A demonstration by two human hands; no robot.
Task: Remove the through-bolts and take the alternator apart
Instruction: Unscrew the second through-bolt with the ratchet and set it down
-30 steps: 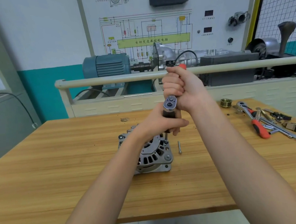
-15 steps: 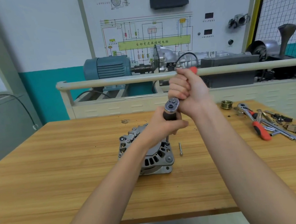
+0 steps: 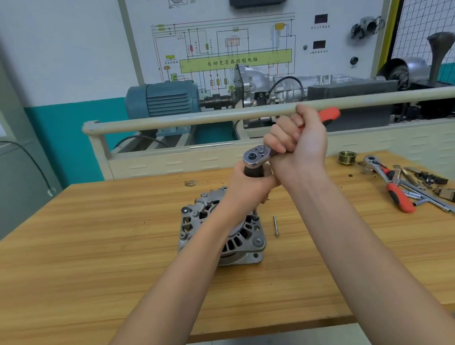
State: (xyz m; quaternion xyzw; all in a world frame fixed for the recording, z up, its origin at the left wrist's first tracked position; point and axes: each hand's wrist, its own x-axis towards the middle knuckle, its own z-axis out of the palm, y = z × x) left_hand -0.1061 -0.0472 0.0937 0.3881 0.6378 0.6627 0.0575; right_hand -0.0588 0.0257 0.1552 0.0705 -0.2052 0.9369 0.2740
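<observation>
A silver alternator [image 3: 237, 241] lies on the wooden bench [image 3: 92, 282], its vented end facing up. A ratchet wrench [image 3: 255, 155] with a red handle end [image 3: 330, 113] stands over its right side on a dark extension [image 3: 252, 172]. My left hand [image 3: 246, 190] grips that extension just below the ratchet head. My right hand [image 3: 298, 143] grips the handle, which points to the right and away. The socket tip meets the alternator near its right rim [image 3: 254, 214]. One loose through-bolt [image 3: 276, 224] lies on the bench just right of the alternator.
At the bench's right end lie a second ratchet with a red grip [image 3: 394, 184], extension bars [image 3: 440, 202], small parts [image 3: 451, 195] and a brass pulley [image 3: 347, 157]. A beige rail [image 3: 188, 119] runs behind the bench, with a motor rig [image 3: 162, 99] beyond it.
My right hand has swung the ratchet handle to the right, so more of its red end shows. My left hand keeps its grip on the extension. The alternator stays put.
</observation>
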